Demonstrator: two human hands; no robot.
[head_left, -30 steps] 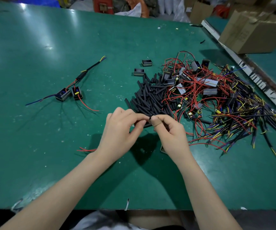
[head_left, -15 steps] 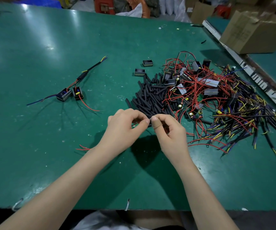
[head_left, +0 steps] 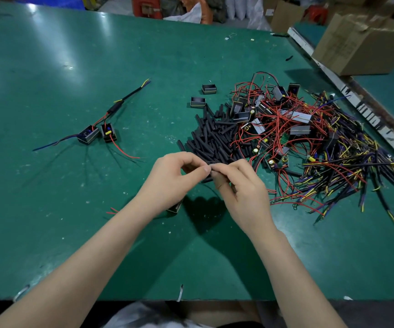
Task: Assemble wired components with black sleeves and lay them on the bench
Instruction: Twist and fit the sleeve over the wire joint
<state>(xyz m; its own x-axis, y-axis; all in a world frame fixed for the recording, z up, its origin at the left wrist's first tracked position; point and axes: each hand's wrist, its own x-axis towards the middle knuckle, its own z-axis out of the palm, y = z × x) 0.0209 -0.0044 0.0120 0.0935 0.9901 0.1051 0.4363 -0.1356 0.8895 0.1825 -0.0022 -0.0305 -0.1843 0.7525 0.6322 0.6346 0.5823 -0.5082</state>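
Since a moment ago the two hands have stayed close together above the smooth green tabletop (head_left: 49,209), and a small black box part (head_left: 175,207) now peeks out under the left wrist, with thin red wire ends (head_left: 112,211) lying just beside that arm. The left hand (head_left: 174,183) has its fingers curled and its thumb tip pressed against something thin and dark. The right hand (head_left: 241,185) pinches the short black rubber sleeve (head_left: 209,179) that both hands meet on, held just above the tabletop in front of the pile of black tube sleeves (head_left: 214,138). Those tubes are short, dull and round, heaped like little sticks. Just right of them is the tangle of red, yellow and purple wires with small box parts (head_left: 309,143), thin and bendy, touching the tube pile. Two open black square shells (head_left: 203,95) sit near the far side of the tubes. Well to the left lies the finished wired piece with two black boxes and a long black sleeve (head_left: 101,129), flat on the tabletop. A brown cardboard box (head_left: 361,43) stands on the far right; the printing on it is too blurred to read.
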